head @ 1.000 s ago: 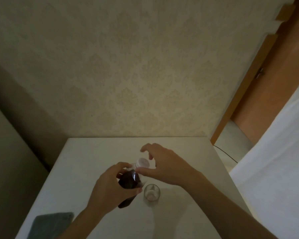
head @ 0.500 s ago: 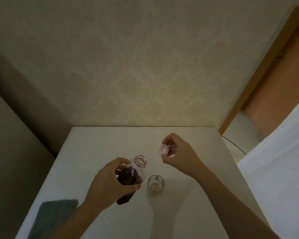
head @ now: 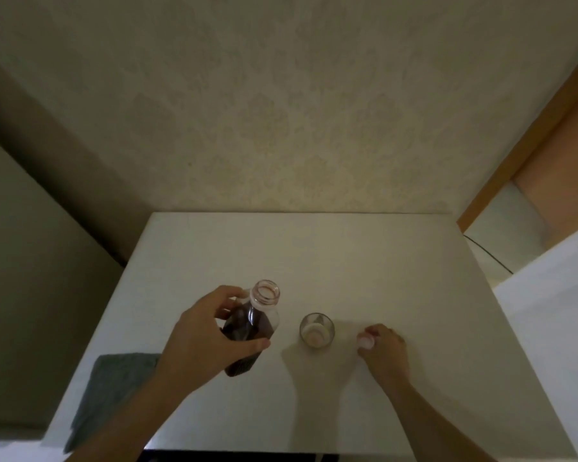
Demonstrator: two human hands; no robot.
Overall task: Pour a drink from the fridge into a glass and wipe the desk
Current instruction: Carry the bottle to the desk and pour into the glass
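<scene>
Now, left hand [head: 203, 331]: wrapped around the body of the open bottle [head: 251, 328] at lower centre of the frame, thumb across the front, holding it clear of the desk top, mouth up and tilted a little away.
Right hand [head: 382, 350]: low at lower right of centre, fingers pinched on the small white cap [head: 365, 341], which sits at or just above the desk; I cannot tell whether it touches.
Bottle: uncapped, dark drink filling most of it.
Glass [head: 316, 330]: upright between the two hands, just right of the bottle, apparently empty.
Cloth [head: 114, 388]: grey, flat at the lower left, partly under the left forearm.
Desk [head: 314, 255]: white, set against the patterned wall.
Step in hand: parking the cap; pouring not yet begun.
Next move: probably bring the bottle mouth over the glass rim and tip slowly; steadying the glass with the freed right hand would help.
</scene>
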